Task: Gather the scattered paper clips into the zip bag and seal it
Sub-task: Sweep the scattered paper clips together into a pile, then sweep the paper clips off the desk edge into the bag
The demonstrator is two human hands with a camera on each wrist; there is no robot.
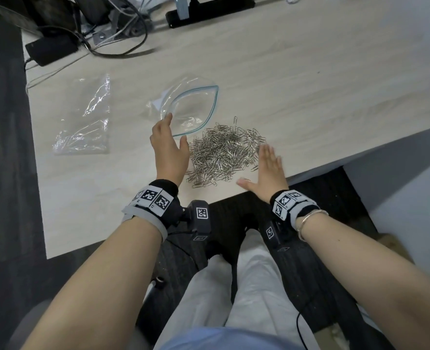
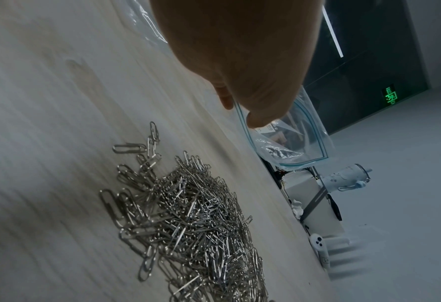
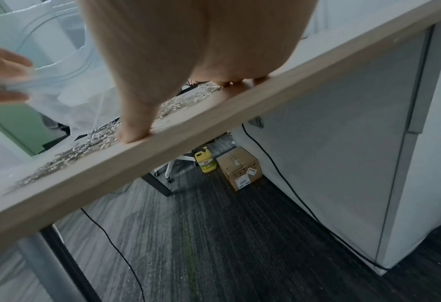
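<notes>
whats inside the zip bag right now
The clear blue-rimmed zip bag gapes open and looks empty; the silver paper clip pile lies outside it. The left hand covers its near edge.

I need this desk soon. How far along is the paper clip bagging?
Done: the paper clips are heaped together. In hand: the left hand holds the zip bag mouth open; the right hand lies flat beside the heap. Left: no clips visibly bagged; filling and sealing remain.

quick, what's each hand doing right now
Left hand: pinching the zip bag rim, holding its mouth open.
Right hand: open, flat beside the paper clips.
</notes>
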